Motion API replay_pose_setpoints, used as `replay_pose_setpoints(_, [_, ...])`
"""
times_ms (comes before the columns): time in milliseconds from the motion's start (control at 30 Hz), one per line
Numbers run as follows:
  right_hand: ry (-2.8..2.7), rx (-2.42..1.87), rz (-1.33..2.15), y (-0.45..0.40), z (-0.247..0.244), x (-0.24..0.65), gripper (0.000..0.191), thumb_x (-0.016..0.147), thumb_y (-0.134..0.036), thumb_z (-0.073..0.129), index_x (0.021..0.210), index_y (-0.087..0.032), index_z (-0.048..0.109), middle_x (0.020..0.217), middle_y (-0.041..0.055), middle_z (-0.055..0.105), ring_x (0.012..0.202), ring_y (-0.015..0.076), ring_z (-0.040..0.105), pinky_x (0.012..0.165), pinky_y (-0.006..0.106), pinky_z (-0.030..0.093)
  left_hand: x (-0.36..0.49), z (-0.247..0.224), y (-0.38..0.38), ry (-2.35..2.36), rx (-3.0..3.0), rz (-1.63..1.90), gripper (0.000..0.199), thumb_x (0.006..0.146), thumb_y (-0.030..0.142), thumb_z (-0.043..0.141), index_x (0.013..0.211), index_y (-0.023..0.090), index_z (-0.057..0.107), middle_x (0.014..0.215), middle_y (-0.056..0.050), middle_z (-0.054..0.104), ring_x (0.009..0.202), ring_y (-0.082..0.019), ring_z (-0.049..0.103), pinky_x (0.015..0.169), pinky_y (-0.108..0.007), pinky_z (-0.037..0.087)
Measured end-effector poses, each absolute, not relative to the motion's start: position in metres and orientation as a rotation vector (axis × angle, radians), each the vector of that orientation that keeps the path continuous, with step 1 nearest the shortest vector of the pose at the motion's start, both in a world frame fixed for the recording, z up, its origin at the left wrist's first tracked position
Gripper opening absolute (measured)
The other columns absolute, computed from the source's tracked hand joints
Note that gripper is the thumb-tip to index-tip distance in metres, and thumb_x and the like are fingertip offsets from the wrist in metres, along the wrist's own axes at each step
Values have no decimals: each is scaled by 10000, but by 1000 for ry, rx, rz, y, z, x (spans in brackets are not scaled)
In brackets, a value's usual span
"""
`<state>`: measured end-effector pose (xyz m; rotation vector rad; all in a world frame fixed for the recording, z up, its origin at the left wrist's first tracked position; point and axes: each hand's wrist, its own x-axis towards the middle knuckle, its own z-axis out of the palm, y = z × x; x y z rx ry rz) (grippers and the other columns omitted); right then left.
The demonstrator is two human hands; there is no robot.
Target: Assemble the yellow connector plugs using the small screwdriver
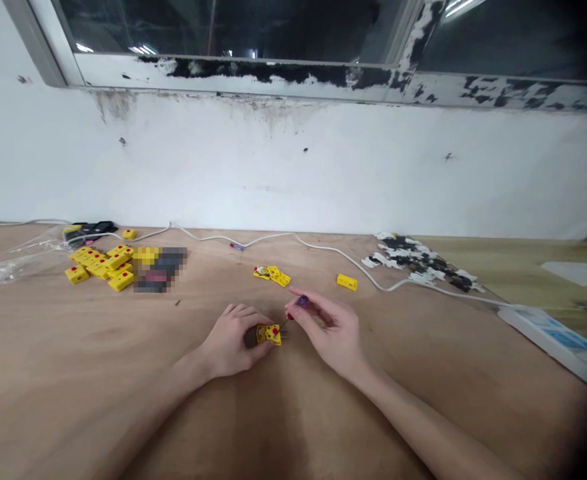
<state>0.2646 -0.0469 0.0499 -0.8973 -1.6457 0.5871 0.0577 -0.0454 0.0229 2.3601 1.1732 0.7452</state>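
My left hand [233,339] grips a small yellow plug [269,333] by its sides, low over the wooden table. The plug has a red spot on top, and metal prongs point right. Between the fingertips of my right hand [332,332] is a screwdriver [302,301] with a purple and red handle. Its thin shaft slants down to the left, and the tip is at the top of the plug; whether it sits in a screw I cannot tell. Behind the hands lie an opened yellow plug [273,275] and a yellow casing piece [347,282].
Several yellow plugs [98,262] are heaped at the left beside a clear plastic bag [21,257]. At the back right is a pile of black and white pieces [423,260]. A white cable [323,248] runs along the wall to a white power strip [553,337]. A purple tool [237,247] lies near the cable.
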Motion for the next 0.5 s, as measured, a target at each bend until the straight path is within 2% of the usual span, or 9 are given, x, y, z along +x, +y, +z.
replay_pose_setpoints(233, [-1595, -902, 676, -44, 47, 266, 267, 869, -301, 699, 1118, -209, 730, 863, 41, 759, 747, 181, 724, 760, 319, 614, 56, 22, -47, 1124, 2347, 839, 301, 847, 330, 688, 1143, 273, 676, 1193, -50, 678, 1085, -228, 610, 955, -377, 427])
replay_pose_setpoints(500, [-1457, -891, 763, -46, 56, 264, 257, 877, -352, 684, 1075, -191, 717, 782, 39, 748, 679, 175, 713, 694, 310, 612, 59, 20, -49, 1038, 2290, 969, 148, 892, 324, 655, 994, 273, 751, 1173, -68, 681, 1069, -221, 610, 961, -393, 436])
